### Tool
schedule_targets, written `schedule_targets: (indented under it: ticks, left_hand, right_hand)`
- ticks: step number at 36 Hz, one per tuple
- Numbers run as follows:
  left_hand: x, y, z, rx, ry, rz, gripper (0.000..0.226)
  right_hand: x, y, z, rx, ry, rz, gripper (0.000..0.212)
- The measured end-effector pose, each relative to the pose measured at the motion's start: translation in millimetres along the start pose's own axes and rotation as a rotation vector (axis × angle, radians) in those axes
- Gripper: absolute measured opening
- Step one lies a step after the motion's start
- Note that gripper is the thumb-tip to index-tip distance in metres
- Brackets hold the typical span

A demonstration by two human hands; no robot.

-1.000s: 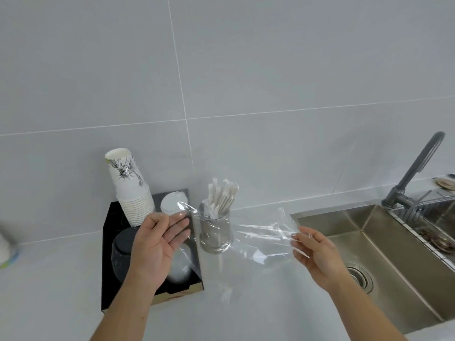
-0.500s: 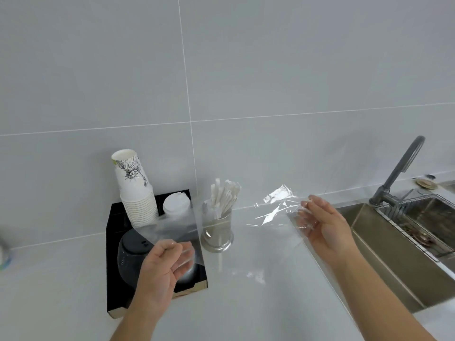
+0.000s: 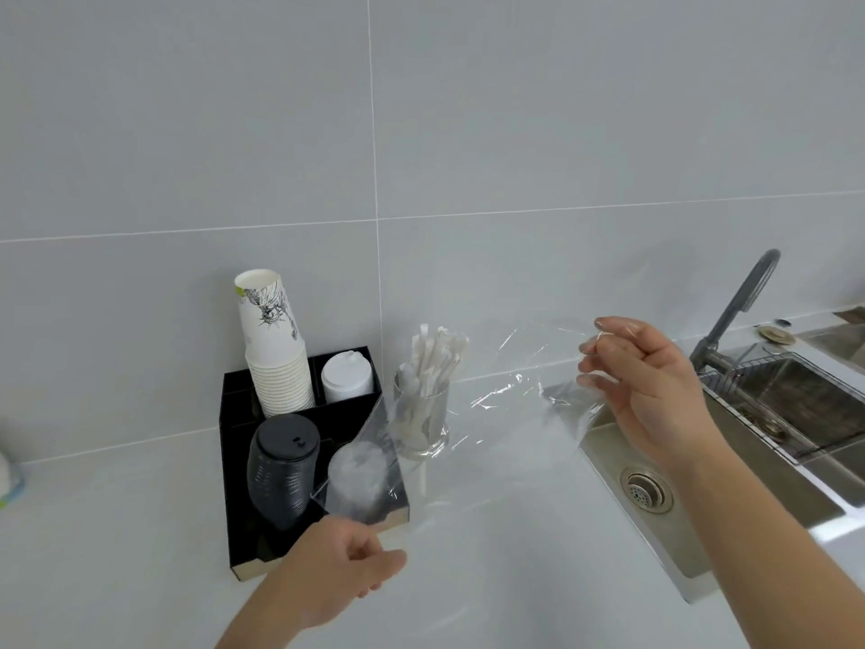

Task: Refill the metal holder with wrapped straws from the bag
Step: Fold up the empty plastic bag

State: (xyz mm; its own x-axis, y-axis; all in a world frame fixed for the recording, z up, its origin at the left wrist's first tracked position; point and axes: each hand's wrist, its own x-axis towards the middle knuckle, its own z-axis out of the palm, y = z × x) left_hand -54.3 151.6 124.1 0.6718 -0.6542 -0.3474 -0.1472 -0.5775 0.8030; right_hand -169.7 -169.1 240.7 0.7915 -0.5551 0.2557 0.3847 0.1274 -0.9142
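Note:
A clear plastic bag [image 3: 510, 400] is stretched in the air between my two hands, and I see nothing inside it. My left hand [image 3: 346, 573] pinches its lower left corner near the counter's front. Higher up at the right, my right hand [image 3: 641, 391] grips the other end. Behind the bag stands the metal holder [image 3: 421, 421] on the white counter, seen partly through the plastic. A bundle of white wrapped straws [image 3: 437, 360] sticks out of its top.
A black organiser tray [image 3: 234, 461] left of the holder carries a stack of paper cups [image 3: 276, 348], white lids [image 3: 347, 377], black lids [image 3: 283, 466] and clear lids. A steel sink [image 3: 730, 484] with a grey tap [image 3: 739, 306] lies at the right. Tiled wall behind.
My left hand dropped toward the counter's front and closed on the bag's corner. My right hand rose and moved right, pulling the bag taut across the holder.

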Motion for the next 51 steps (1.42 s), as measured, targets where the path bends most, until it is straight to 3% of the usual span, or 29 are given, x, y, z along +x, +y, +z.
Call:
schedule_targets:
  ticks: [3,6,9,12,15,18,20,23,28,34,39,42,45,51]
  left_hand:
    - [-3.3,25.3,-11.0,-0.012,0.134,0.179,0.03]
    - [1.4,60.6,-22.5,-0.069,0.352,0.379,0.006]
    - [9.8,101.3,-32.6,-0.044,0.499,0.534,0.018]
    - [23.9,141.2,-40.0,0.082,0.507,0.66,0.028]
    - [39.8,169.9,-44.1,0.217,0.325,0.704,0.042]
    - [52.3,184.3,-39.7,0.306,0.119,0.644,0.044]
    - [59.9,186.4,-33.7,0.306,0.07,0.612,0.033]
    - [65.9,181.9,-22.6,0.22,0.07,0.595,0.015]
    - [75.2,171.7,-14.1,0.113,0.115,0.58,0.008]
    - [77.1,154.5,-16.8,0.134,0.085,0.502,0.015]
    - [78.8,129.2,-18.1,0.028,0.092,0.38,0.017]
    - [80.5,112.1,-18.5,0.016,0.093,0.31,0.016]
    - [81.8,98.2,-21.1,-0.014,0.071,0.227,0.015]
    - [71.0,63.9,-26.0,0.054,-0.154,0.013,0.033]
  right_hand:
    - [-7.8,-8.5,3.1,-0.026,-0.031,-0.018,0.017]
    - [-13.9,-15.2,3.9,-0.065,-0.063,-0.038,0.023]
    - [-16.0,-21.5,4.9,-0.069,-0.075,-0.069,0.02]
    - [-16.6,-25.1,1.7,-0.066,-0.088,-0.09,0.023]
    - [-18.1,-28.9,-3.7,-0.049,-0.118,-0.11,0.029]
    - [-17.8,-34.6,-11.9,-0.035,-0.158,-0.095,0.017]
    - [-15.7,-37.0,-19.5,-0.035,-0.181,-0.072,0.023]
    - [-12.7,-35.8,-33.5,-0.033,-0.143,-0.053,0.034]
    - [-4.6,-27.7,-59.8,-0.202,0.058,-0.004,0.022]
    - [6.7,-5.2,-85.9,-0.23,0.085,0.136,0.026]
    - [-5.9,23.0,-114.6,-0.298,-0.221,0.407,0.048]
    - [-20.3,48.0,-126.2,-0.358,-0.303,0.566,0.036]
    - [-36.4,71.2,-131.5,-0.371,-0.28,0.637,0.008]
    - [-50.0,101.5,-134.0,-0.271,-0.108,0.651,0.016]
